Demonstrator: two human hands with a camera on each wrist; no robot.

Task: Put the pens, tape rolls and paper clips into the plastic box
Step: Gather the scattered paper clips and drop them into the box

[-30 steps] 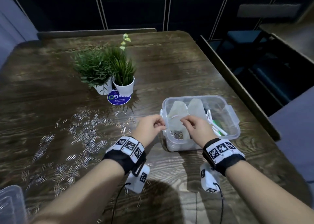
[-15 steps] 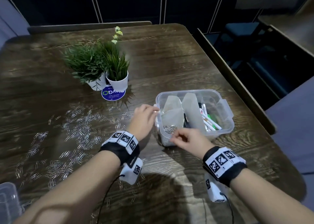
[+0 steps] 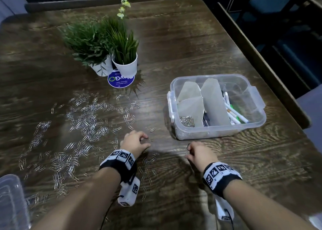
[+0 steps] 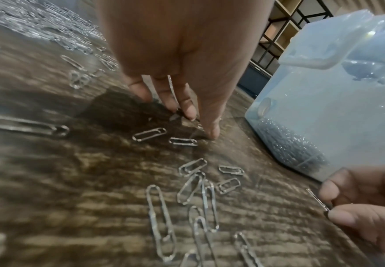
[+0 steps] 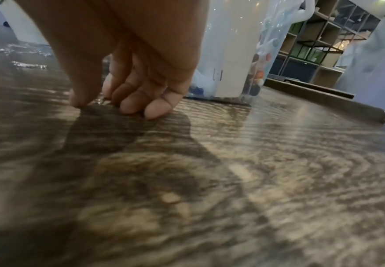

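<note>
The clear plastic box [image 3: 216, 131] stands on the wooden table at the right. Paper dividers [image 3: 214, 104] split it. Pens [image 3: 235, 114] lie in its right part and a small heap of paper clips [image 3: 187, 121] in its near left corner. Many loose paper clips [image 3: 87, 121] are scattered over the table to the left. My left hand [image 3: 146, 140] is down on the table left of the box, its fingertips [image 4: 190, 112] pinching a clip. My right hand [image 3: 189, 150] sits just in front of the box and pinches one clip [image 4: 317, 199] between thumb and finger.
Two potted plants [image 3: 124, 62] stand behind the clips on a round blue sticker [image 3: 121, 80]. A clear lid [image 3: 10, 202] lies at the near left corner. More clips [image 4: 186, 189] lie between my hands. The table's right edge [image 3: 271, 83] runs close past the box.
Both hands have come back from the box to the table in front of it. The left left the box's rim; the right left the clip compartment. Each now pinches a clip.
</note>
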